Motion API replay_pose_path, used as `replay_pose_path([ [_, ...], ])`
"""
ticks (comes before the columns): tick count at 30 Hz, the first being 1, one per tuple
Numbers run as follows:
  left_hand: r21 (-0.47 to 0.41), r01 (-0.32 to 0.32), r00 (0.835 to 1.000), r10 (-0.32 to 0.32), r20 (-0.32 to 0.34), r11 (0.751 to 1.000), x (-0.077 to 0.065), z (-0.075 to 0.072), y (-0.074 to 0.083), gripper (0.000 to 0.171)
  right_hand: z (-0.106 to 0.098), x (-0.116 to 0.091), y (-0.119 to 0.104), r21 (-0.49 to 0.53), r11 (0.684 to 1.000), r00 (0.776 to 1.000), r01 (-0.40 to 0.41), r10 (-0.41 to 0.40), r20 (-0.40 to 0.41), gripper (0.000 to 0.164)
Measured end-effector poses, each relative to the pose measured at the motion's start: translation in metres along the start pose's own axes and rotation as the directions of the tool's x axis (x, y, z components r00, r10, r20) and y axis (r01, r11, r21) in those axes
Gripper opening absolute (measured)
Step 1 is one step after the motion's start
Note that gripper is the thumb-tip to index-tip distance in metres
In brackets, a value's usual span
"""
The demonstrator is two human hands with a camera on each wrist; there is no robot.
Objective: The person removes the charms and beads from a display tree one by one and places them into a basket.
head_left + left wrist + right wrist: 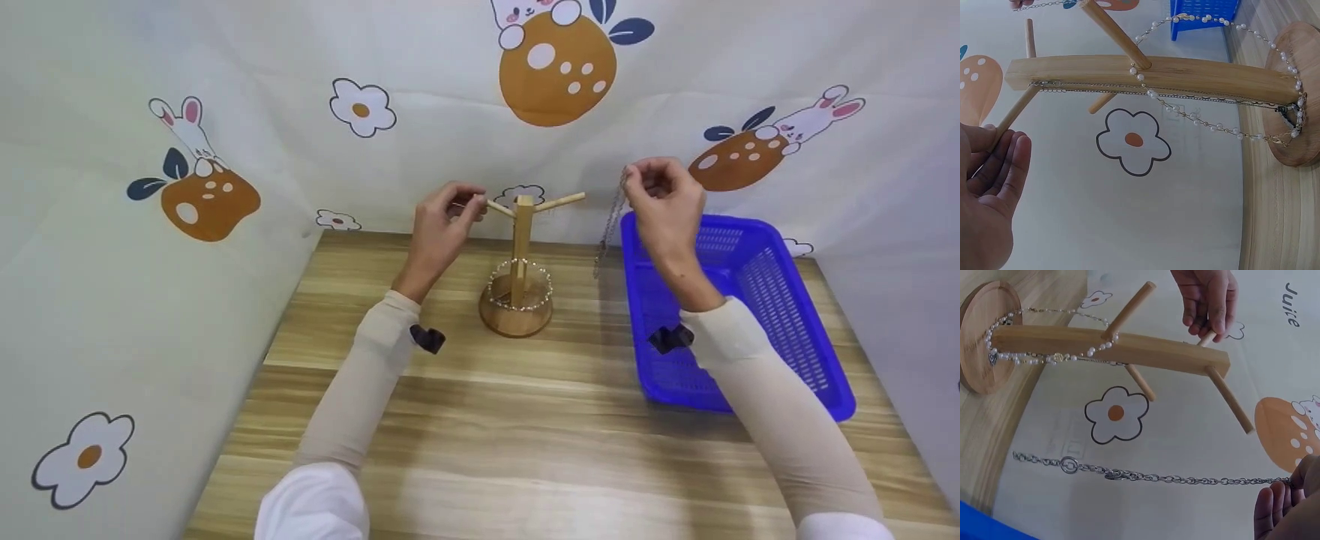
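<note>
While my left fingers pinch the tip of the upper left peg, closed right down on the wood, my right fingers nip the silver chain by its top end, no gap left there. The chain hangs nearly straight down between the wooden stand and the blue basket, near the basket's left rim; whether its low end touches the table, I can't tell.

Doing this well, as I judge it: brace the peg lightly, no sideways tug, since the stand looks tall for its round base. Keep the chain high and slow so it doesn't swing or snag the basket. Mind the bead necklace looped around the post, and the thin chain running down from the root of my pinched peg; it could tangle easily. The upper right peg looks bare.
</note>
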State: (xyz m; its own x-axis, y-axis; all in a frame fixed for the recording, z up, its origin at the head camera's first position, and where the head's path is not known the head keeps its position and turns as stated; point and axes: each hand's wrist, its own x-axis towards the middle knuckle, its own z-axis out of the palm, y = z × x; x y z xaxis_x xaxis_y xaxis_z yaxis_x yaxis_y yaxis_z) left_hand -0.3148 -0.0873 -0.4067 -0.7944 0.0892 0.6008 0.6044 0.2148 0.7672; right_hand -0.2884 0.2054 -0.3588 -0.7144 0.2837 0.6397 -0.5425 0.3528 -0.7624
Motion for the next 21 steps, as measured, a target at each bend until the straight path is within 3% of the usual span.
replay_pose_path([
  [6,0.01,0.001,1.0,-0.001,0.006,1.0,0.0,0.0,0.0,0.019,-0.011,0.007,0.002,-0.004,0.999,0.999,0.036,-0.036,-0.02,0.005],
  [21,0.01,-0.002,1.0,0.002,-0.002,1.0,0.0,0.001,-0.002,0.018,-0.038,0.03,-0.002,-0.009,1.0,0.995,0.018,-0.019,-0.099,0.004],
])
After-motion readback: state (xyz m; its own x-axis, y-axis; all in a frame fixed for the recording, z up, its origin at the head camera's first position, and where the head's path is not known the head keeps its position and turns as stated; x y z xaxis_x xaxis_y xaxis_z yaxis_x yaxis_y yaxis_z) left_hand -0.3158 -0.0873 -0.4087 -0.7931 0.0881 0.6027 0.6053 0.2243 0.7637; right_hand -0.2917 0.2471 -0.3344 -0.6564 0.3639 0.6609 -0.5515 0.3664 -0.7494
